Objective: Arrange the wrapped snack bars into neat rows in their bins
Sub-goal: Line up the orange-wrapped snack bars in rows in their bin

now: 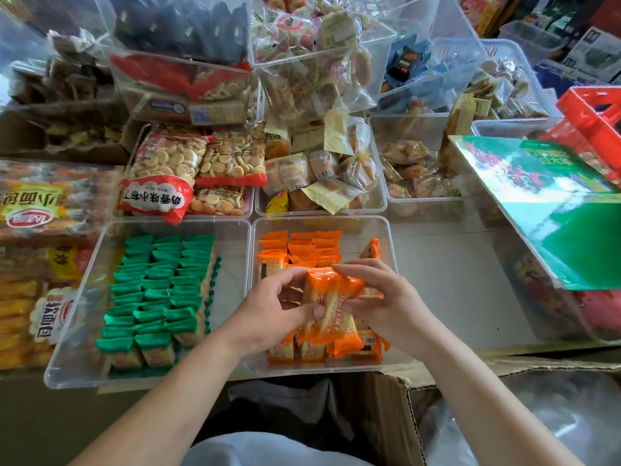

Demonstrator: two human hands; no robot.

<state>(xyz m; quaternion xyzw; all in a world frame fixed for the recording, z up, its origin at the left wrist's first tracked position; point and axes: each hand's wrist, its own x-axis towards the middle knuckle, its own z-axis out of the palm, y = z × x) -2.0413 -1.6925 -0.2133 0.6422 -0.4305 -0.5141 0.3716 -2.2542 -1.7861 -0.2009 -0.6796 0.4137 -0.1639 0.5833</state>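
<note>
Green bars (158,297) at lower left already sit in rows; left hand (272,311) and right hand (386,297) both clasp orange bars (331,297) over their half-sorted bin (389,230).

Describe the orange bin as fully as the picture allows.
The orange bin is a clear plastic tub, rectangular, open-topped, right of the green bin. Orange bars stand in rows at its far end and near edge; its right side is bare. Both hands, left and right, hold a bundle over it.
</note>
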